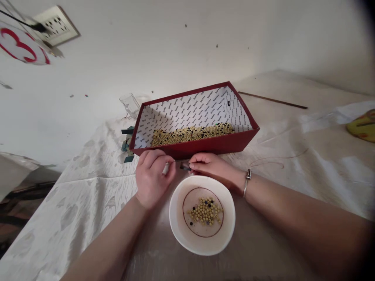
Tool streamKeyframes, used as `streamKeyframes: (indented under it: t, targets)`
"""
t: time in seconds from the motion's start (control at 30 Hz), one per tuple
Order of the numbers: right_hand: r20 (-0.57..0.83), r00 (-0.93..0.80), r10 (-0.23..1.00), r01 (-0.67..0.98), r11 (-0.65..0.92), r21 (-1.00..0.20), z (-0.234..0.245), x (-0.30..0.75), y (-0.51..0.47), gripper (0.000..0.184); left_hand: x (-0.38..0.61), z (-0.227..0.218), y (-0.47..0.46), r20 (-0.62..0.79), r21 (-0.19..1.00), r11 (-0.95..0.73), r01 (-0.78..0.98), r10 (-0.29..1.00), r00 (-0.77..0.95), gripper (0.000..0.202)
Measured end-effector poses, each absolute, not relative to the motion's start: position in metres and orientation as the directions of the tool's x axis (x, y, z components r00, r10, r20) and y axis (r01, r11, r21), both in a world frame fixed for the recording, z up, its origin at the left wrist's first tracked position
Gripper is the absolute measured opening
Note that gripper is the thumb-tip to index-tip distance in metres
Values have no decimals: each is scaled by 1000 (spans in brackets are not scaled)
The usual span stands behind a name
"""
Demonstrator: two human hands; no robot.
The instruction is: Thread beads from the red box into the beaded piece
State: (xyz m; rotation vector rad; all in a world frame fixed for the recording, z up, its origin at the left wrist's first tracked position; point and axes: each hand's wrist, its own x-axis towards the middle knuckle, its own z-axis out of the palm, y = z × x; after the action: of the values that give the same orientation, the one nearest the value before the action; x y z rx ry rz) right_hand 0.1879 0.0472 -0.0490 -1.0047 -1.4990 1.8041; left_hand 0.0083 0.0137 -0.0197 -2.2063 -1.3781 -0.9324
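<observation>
- Head view: two hands work side by side, between one box and one bowl.
- The left hand [154, 175] has its fingers curled, thumb and forefinger close together at the front of the box; whether they grip anything, I cannot tell.
- The right hand [209, 167] pinches one small dark piece [185, 166] between thumb and fingers, just beyond the bowl's rim; one bracelet [247, 182] circles that wrist.
- One white bowl [202, 248], a single dark red ring drawn inside, holds a heap of beads [206, 212], mostly yellow with several dark ones, too many to count surely.
- One red box [211, 146] holds far more beads, yellow and black, past counting. Its white lining repeats one short dark word in rows, too small to read surely.
- Around the box: one glass [130, 105] behind its left end, green pieces [128, 144] beside that end, one thin stick [272, 100] to the right.
- On the wall: one outlet plate [63, 33] with a black plug [39, 27]; beside it, a red figure [22, 45] like a "3" on white.
</observation>
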Motion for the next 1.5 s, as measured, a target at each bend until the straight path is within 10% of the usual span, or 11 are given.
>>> streamKeyframes:
  t: [0.33, 0.53, 0.77, 1.07, 1.27, 1.5]
  targets:
    - [-155, -556, 817, -108, -256, -961, -54, 185, 49, 12, 25, 30, -27, 526, 172, -783, 598, 587, 616, 21]
    - [-206, -553, 807, -49, -279, -959, -47, 186, 49, 11, 16, 51, 26, 588, 64, -637, 768, 646, 486, 12]
    - [-222, -558, 800, -27, -284, -958, -45, 186, 50, 10, 16, 52, 131, -213, -163, -359, 919, 922, 322, 20]
    - [-197, -543, 816, -16, -245, -969, -49, 186, 51, 11, 28, 37, 137, -448, -212, -394, 894, 852, 270, 16]
    - [-185, -550, 814, -9, -228, -974, -48, 187, 50, 11, 26, 44, 134, -354, -214, -380, 900, 889, 291, 13]
    - [-233, -563, 793, -42, -308, -950, -44, 187, 49, 8, 16, 56, 104, 207, -205, -381, 901, 883, 421, 17]
